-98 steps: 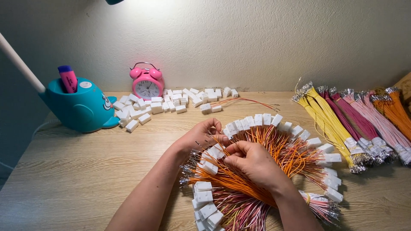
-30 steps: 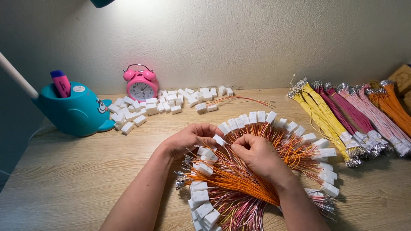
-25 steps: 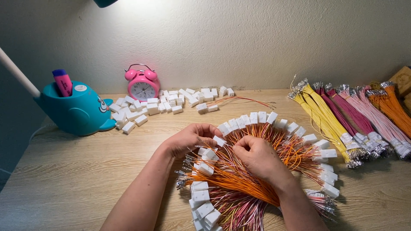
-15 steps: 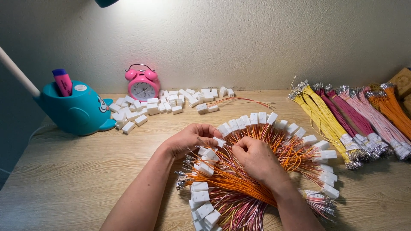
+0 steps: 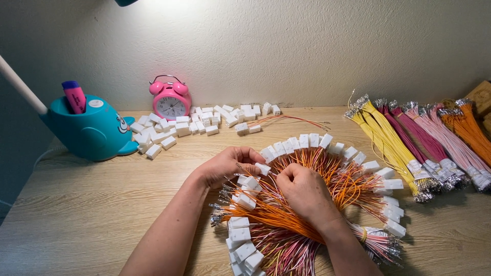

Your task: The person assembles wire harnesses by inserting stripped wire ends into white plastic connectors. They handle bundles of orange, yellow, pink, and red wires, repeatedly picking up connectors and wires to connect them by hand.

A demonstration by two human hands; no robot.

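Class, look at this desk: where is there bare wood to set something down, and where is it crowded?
Bare wood lies at the front left, between the teal pen holder and the left hand. A smaller patch sits beyond the fan of orange wires, before the yellow bundle. Crowded: the white connectors by the pink clock, and the right edge.

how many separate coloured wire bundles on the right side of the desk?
4, side by side at the right edge: yellow wire bundle, dark magenta wire bundle, pale pink wire bundle, orange wire bundle. More may lie beyond the frame.

Warm, bright overhead light; sharp focus, soft shadows, dim corners.
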